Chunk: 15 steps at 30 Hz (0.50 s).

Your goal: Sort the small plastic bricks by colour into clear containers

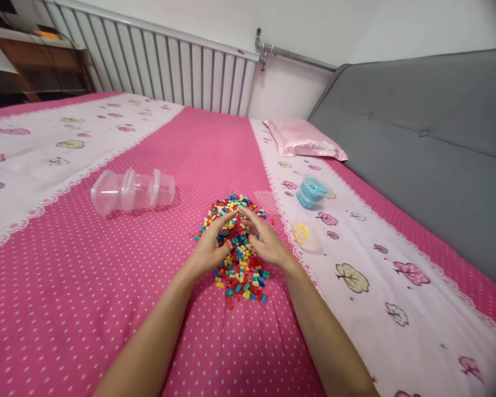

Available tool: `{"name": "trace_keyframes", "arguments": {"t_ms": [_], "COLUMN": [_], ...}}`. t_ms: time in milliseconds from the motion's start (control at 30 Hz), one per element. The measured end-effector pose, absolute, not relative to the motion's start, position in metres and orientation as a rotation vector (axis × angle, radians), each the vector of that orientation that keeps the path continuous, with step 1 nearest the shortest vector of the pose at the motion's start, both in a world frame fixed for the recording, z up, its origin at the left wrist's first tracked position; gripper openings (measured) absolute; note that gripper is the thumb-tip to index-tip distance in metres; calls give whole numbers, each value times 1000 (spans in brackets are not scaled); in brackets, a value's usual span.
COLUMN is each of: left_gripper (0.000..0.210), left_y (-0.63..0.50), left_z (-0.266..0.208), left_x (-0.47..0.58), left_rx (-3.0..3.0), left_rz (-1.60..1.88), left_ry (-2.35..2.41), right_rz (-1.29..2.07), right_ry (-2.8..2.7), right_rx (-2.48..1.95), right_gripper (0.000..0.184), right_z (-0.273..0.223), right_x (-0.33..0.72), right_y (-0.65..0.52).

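Note:
A heap of small multicoloured building bricks lies on the pink dotted bedsheet. My left hand is over the heap's left side, fingers stretched forward and thumb apart. Opposite it, my right hand curves over the right side, its fingers also apart. The fingertips of both hands come close together at the far part of the heap, framing bricks between them. Neither hand shows a brick in its grip. To the right stand a clear tub with yellow bricks and a clear tub of turquoise bricks.
Nested clear plastic tubs lie on their side at the left. A clear lid rests just behind the heap. Farther back are a pink satin pillow, a grey padded headboard and a white radiator.

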<state>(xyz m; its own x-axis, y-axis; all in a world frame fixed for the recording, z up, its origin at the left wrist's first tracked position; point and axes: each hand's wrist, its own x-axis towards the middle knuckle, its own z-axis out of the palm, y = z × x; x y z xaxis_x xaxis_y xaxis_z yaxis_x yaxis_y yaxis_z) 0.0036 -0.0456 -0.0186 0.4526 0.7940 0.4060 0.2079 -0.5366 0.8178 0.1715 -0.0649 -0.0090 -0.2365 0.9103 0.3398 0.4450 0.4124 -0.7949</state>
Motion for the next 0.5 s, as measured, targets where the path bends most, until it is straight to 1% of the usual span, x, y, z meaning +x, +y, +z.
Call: {"name": "trace_keyframes", "arguments": {"t_ms": [67,200,233,300,333,367,400,433,467,500], "left_gripper": [59,60,60,64,70,81,95,104,106,104], "left_y": [-47,-61,-69,-92,-105,-119,-131,-141,-147,-150], "left_z": [-11,0,-1,-10,-17,-26,-36,-45,-52,-58], "left_x": [0,-18,-24,-35,-40,-43,-44,-43,-41,-37], "left_rx": [2019,2097,2117,2149,2163,2179,2195,2221,2245,2282], "left_rz": [1026,892,852,802,773,747,711,662,653,653], "left_ry": [793,854,890,1002,1080,1176,1296,1409,1493,1529], "right_rz": [784,752,715,655,635,627,597,527,454,399], "right_ry": [-1837,-1784,-1765,-1728,-1719,-1734,-1731,-1707,-1691,-1680], "right_rx": [-1168,-1291,-1357,-1529,-1612,-1673,-1730,-1779,-1800,-1804], "right_gripper": [75,65,66,81,92,100,102,99,95,92], "right_z": [-2,5,1,-15,-26,-38,-50,-60,-69,-75], "right_x": [174,177,175,170,165,160,155,149,145,141], "right_y": [-70,-106,-122,-158,-175,-191,-202,-210,-213,-211]}}
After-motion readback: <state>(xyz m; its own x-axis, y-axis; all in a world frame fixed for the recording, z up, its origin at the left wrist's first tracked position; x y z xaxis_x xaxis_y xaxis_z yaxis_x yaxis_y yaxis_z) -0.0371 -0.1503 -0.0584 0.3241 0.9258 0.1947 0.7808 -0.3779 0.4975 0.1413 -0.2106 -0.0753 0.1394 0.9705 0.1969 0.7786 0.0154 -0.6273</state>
